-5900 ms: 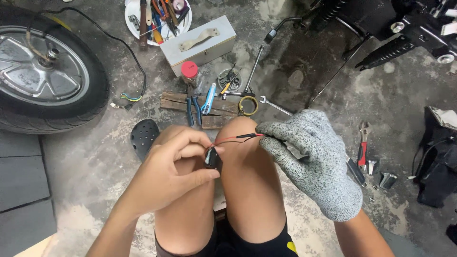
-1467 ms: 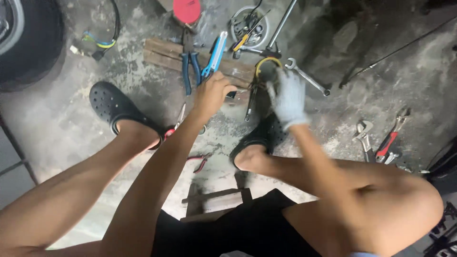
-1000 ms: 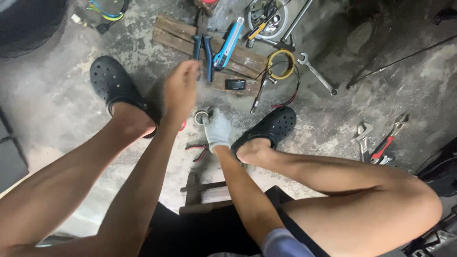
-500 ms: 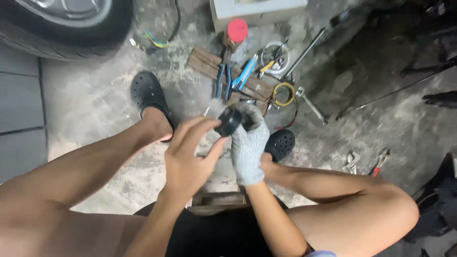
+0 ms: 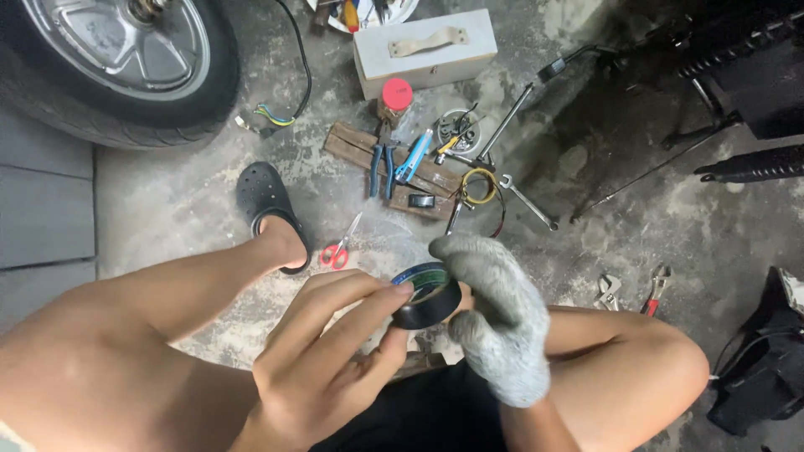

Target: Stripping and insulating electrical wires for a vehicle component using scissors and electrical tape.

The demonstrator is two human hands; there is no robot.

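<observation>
A roll of black electrical tape [image 5: 425, 295] is held between both my hands above my knees. My bare left hand [image 5: 322, 356] pinches the roll from the left with fingers and thumb. My right hand [image 5: 501, 314], in a grey knit glove, curls around the roll's right side. Red-handled scissors [image 5: 337, 249] lie on the concrete floor just beyond the roll, next to my foot in a black clog [image 5: 268, 209].
Blue pliers and a blue cutter [image 5: 400, 159] lie on wooden slats, with a yellow wire coil [image 5: 479, 186] and a wrench [image 5: 529, 201] beside them. A grey box [image 5: 425, 50] and a wheel [image 5: 117, 59] stand farther off. More wrenches [image 5: 632, 289] lie at the right.
I reached to the floor, picked up the tape roll and brought it up over my knees. The wire I held earlier has left my hands.
</observation>
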